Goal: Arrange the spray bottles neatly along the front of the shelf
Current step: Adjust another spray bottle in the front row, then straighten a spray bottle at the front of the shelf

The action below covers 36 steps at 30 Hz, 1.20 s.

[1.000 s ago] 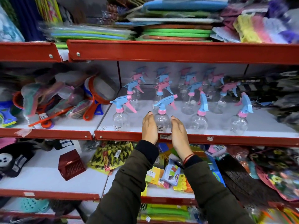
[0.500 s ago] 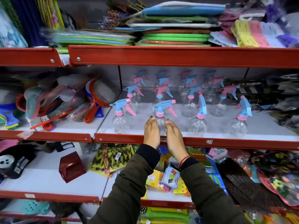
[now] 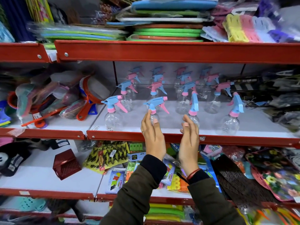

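Observation:
Clear spray bottles with blue and pink trigger heads stand on the white middle shelf (image 3: 253, 125). Along its front are the leftmost bottle (image 3: 112, 119), a second bottle (image 3: 156, 106), a third bottle (image 3: 194, 106) and the rightmost bottle (image 3: 232, 119). Several more bottles (image 3: 186, 88) stand in rows behind. My left hand (image 3: 153, 135) is closed around the second bottle's body, thumb in front. My right hand (image 3: 189, 138) is cupped and holds nothing, its fingertips just in front of the third bottle, partly hiding it.
A red lip (image 3: 113, 135) edges the shelf front, and the red shelf above (image 3: 162, 51) hangs low. Strainers and plastic utensils (image 3: 65, 103) crowd the left bay. Dark packets (image 3: 284, 101) lie at the right. Packaged goods (image 3: 113, 153) fill the shelf below.
Both hands were cupped around the second front bottle. My right hand has let go and moved right to the third bottle. The left hand stays on the second one.

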Available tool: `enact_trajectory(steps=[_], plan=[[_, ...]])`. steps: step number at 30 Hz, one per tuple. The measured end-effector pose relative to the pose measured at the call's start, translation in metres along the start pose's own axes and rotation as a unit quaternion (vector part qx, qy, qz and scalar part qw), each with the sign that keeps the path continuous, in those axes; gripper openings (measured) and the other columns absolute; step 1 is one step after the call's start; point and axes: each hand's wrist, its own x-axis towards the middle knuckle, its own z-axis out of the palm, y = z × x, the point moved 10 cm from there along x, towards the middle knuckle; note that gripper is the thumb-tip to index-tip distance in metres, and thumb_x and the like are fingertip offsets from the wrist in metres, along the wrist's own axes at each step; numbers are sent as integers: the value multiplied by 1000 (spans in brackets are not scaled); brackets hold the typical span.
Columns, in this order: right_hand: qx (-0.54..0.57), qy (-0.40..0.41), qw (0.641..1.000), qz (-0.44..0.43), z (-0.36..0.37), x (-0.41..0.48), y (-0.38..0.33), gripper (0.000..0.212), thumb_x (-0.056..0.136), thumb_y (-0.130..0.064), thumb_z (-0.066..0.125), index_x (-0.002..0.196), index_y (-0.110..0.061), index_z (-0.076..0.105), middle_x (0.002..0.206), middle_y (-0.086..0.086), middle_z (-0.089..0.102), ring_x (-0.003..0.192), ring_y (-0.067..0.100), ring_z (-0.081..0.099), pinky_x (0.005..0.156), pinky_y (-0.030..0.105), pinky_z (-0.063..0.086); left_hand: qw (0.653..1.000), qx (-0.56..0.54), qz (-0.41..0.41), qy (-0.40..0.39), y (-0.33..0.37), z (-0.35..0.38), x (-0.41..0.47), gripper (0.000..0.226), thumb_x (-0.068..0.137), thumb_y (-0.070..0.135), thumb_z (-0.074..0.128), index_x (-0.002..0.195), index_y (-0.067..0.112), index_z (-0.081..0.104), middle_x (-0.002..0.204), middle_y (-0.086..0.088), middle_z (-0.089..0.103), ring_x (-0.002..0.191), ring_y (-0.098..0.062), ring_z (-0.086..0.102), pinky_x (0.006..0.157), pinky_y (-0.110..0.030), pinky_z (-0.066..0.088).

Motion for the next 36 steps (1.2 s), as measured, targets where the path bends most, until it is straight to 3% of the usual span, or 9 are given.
enact_trajectory(steps=[2,5,11,15,21,23,29,33,36], plan=[[-8,16,1000,-9,-16,4,1,37,106,-30,38,139,-25,54,138,-8,49,130,-2,47,108,12,35,1000,-7,13,-22,8,15,-14,46,103,39,24,146,28,36,150,13,35,140,1,26,115,-20,17],[-24,31,999,19,-34,18,15,40,106,-30,37,143,-24,51,138,-5,44,119,-13,46,98,4,30,995,-8,5,-96,13,48,-30,46,104,38,23,147,29,35,152,10,34,133,9,30,105,0,15],[-49,-10,995,90,-36,62,38,47,107,-32,32,148,-13,43,159,6,38,147,18,35,123,34,24,978,4,-87,-192,-2,106,-27,54,105,36,21,154,15,22,164,-2,19,151,-13,18,119,-21,10],[-37,-38,991,126,-32,75,47,46,106,-32,36,144,-11,49,154,8,47,139,16,44,111,24,29,966,5,-130,-222,-11,130,-21,57,105,37,20,155,11,17,166,-5,13,153,-15,12,117,-20,7],[-67,-59,988,130,-37,68,50,50,102,-39,36,142,-14,52,151,7,52,140,23,48,121,41,33,964,-14,-153,-217,-20,139,-12,57,105,37,23,156,13,17,165,-4,14,152,-15,15,111,-17,10],[-74,-65,987,129,-41,66,50,49,104,-37,35,146,-15,48,155,4,46,143,19,43,122,36,30,966,-15,-151,-209,-20,139,-7,56,104,38,23,155,13,21,164,-4,18,151,-16,19,114,-20,11],[-75,-67,985,142,-52,65,51,48,103,-41,36,145,-22,48,155,1,44,144,17,40,123,39,27,966,-16,-139,-215,-26,147,6,68,93,55,24,145,14,41,153,-11,41,143,-21,37,123,-43,25],[-82,-60,985,137,-53,76,49,49,104,-39,34,147,-18,45,158,3,41,146,19,38,123,37,26,977,-12,-125,-175,-12,132,-2,55,104,40,23,151,12,32,158,-5,32,147,-16,27,117,-20,14],[-78,-84,984,136,-42,80,45,52,103,-42,34,145,-16,49,155,4,46,144,19,42,123,39,27,980,-5,-109,-168,-14,131,-9,52,105,35,22,153,14,26,161,-3,25,149,-13,22,110,-15,11]])
